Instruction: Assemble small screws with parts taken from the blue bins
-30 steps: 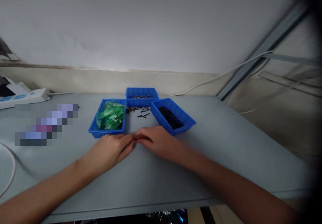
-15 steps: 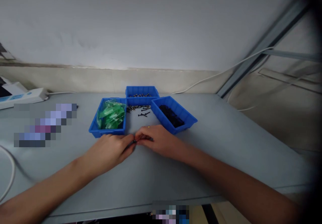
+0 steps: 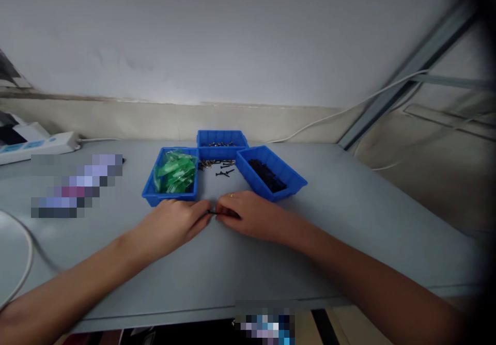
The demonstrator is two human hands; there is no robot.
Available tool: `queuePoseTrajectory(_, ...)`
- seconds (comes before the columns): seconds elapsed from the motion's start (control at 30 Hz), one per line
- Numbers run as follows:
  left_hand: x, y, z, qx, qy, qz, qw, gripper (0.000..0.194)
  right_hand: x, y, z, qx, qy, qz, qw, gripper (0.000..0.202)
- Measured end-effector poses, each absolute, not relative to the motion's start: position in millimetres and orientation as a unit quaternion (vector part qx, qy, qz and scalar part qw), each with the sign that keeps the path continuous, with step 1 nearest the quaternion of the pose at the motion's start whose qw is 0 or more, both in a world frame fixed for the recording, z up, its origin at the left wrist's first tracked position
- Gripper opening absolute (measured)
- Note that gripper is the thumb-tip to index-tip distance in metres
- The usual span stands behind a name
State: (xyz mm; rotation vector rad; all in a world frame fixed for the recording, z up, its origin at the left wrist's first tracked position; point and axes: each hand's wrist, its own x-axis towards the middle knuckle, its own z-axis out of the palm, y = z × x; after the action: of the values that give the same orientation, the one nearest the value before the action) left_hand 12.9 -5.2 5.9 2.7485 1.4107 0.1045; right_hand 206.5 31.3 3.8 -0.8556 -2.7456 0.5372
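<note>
The slim dark piece, at six o'clock from the blue trays, shows more now that left hand and right hand, both pinched closed on it, have parted slightly, so handling seems unfinished.

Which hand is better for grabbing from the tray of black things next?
Probably the right hand: it's beside the blue tray of black things, while the left hand is nearer the left tray holding green plastic.
</note>
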Motion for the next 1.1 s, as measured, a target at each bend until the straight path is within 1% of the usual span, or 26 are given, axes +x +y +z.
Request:
queuePoseTrajectory(0.33, 12.5, -5.1, -1.8, 0.9, 0.434, 0.026, -0.021, 0.022, 207.3, 28.3, 3.2, -0.303, -0.934, 0.154, 0.108, 0.009)
queuePoseTrajectory(0.6, 13.3, -4.2, -1.4, 0.904, 0.422, 0.045, -0.051, 0.021, 204.2, 25.0, 5.9, -0.328, -0.934, 0.11, 0.088, 0.016)
queuePoseTrajectory(0.9, 14.4, -5.1, 1.8, 0.903, 0.426, 0.041, -0.046, 0.022, 204.4, 23.5, 5.9, -0.318, -0.94, 0.089, 0.083, 0.02)
queuePoseTrajectory(1.1, 15.7, -5.9, 1.5, 0.9, 0.434, 0.036, -0.025, 0.025, 204.3, 24.0, 6.9, -0.338, -0.933, 0.091, 0.08, 0.022)
